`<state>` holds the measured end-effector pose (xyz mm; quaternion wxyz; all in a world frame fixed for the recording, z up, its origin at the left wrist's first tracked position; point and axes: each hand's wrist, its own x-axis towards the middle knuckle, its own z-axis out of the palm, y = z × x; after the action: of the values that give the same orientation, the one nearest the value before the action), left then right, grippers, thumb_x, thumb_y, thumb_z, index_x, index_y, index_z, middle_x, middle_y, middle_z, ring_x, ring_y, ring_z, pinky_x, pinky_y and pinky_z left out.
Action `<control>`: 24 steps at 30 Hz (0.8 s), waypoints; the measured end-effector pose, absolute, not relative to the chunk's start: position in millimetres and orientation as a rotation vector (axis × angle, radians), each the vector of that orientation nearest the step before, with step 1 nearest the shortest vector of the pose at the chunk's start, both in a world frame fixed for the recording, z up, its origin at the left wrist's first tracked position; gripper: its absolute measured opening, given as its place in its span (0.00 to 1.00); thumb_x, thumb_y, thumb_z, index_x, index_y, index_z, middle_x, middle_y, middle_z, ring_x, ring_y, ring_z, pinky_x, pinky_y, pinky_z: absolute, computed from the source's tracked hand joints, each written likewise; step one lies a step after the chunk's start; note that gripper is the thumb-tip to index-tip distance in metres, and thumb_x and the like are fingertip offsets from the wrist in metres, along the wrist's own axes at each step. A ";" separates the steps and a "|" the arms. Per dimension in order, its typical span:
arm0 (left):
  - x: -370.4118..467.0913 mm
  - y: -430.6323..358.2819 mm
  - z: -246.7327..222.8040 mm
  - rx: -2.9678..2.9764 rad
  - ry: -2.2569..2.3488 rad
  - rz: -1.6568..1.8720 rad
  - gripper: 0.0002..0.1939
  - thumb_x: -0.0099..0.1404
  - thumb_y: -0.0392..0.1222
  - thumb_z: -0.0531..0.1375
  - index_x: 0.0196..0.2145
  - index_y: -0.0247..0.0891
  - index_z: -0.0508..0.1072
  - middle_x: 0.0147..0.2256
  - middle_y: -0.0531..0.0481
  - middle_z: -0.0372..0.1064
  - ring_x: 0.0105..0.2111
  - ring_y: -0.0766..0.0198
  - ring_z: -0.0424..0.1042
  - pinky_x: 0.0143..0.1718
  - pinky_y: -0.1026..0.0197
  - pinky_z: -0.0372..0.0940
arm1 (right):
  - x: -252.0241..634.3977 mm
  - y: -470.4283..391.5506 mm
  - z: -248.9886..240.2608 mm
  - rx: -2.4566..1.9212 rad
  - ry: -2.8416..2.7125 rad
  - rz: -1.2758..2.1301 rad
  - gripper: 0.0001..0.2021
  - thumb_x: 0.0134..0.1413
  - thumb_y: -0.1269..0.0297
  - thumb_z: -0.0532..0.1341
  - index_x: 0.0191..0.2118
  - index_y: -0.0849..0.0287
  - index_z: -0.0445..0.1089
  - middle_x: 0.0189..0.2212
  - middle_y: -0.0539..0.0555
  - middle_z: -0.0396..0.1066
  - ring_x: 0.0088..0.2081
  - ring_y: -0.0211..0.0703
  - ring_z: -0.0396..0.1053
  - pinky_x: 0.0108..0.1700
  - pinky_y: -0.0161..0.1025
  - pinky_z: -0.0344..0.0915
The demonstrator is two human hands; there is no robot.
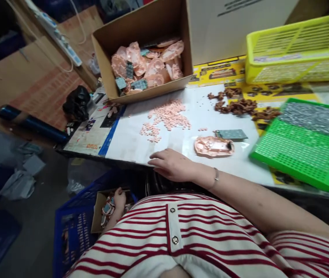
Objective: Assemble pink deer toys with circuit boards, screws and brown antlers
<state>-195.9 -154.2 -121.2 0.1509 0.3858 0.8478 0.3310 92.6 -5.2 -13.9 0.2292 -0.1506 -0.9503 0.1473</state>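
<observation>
My right hand (171,164) rests at the near edge of the white table top (124,143), open, with its fingers stretched out and nothing in them. Beyond it lie a pink plastic shell (214,146) and a grey-green circuit board (232,134). My left hand (120,199) is down at my left side, over a small cardboard box (97,216) of pink and green parts. Its fingers look curled closed; what they hold, if anything, is hidden. The small box sits inside a blue plastic crate (74,231).
Small pink pieces (171,114) lie scattered mid-table. A large cardboard box (149,92) of pink shells and boards stands behind. Brown clumped parts (239,106), a green basket (300,150) with small silvery pieces and a yellow basket (297,73) are on the right.
</observation>
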 end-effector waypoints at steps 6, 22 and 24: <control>-177.8 -88.4 -95.9 1.464 2.460 1.279 0.14 0.68 0.40 0.59 0.49 0.33 0.72 0.55 0.35 0.70 0.60 0.50 0.68 0.66 0.41 0.60 | 221.0 -52.1 -55.0 -0.909 -1.920 0.092 0.12 0.62 0.74 0.60 0.50 0.58 0.72 0.41 0.60 0.79 0.41 0.46 0.77 0.42 0.42 0.75; 50.5 49.8 -44.2 2.316 1.167 0.415 0.58 0.49 0.68 0.71 0.69 0.37 0.59 0.66 0.31 0.61 0.67 0.37 0.59 0.70 0.36 0.45 | 291.8 -48.6 -10.7 -1.271 -2.130 -0.027 0.12 0.68 0.67 0.56 0.51 0.60 0.73 0.42 0.62 0.79 0.42 0.51 0.75 0.44 0.48 0.71; 46.7 49.7 -46.3 2.304 1.132 0.479 0.57 0.50 0.66 0.72 0.69 0.35 0.60 0.63 0.31 0.64 0.63 0.38 0.63 0.68 0.38 0.51 | 281.6 -40.1 -9.1 -1.300 -2.230 -0.025 0.14 0.68 0.66 0.54 0.53 0.61 0.72 0.47 0.65 0.77 0.45 0.55 0.73 0.47 0.51 0.70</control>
<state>46.7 49.7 -46.3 0.2623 0.8515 0.4182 0.1769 281.6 -40.1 -9.1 0.2763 -0.4841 -0.8302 -0.0094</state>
